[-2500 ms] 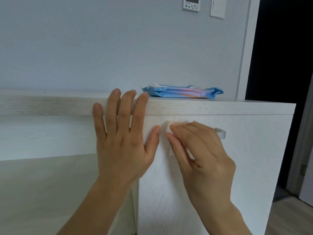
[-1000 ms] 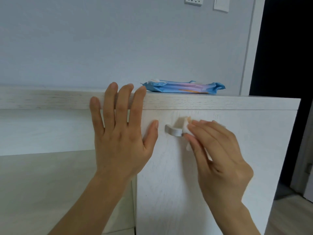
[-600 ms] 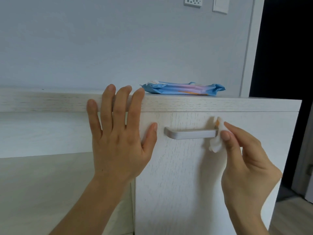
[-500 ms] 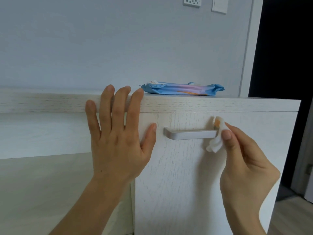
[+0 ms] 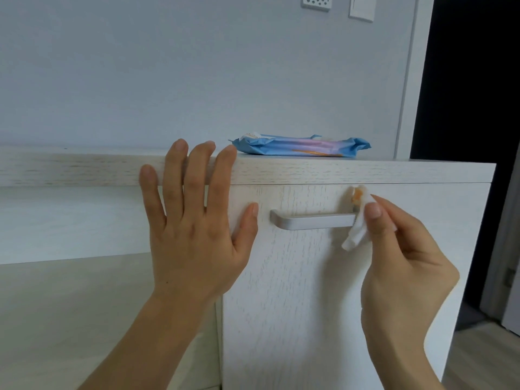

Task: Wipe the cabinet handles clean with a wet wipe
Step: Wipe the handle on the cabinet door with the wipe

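The wiping step is in hand at the right end of the handle (image 5: 312, 220), high on the cabinet door (image 5: 309, 291). The right hand (image 5: 399, 266) pinches the wet wipe (image 5: 356, 235) there, fingers (image 5: 374, 212) closed on the orange-smudged cloth. The left hand (image 5: 194, 235) lies flat, fingers straight and spread, bracing the door's upper left corner. Next, probably, comes a firm pass back along the bar.
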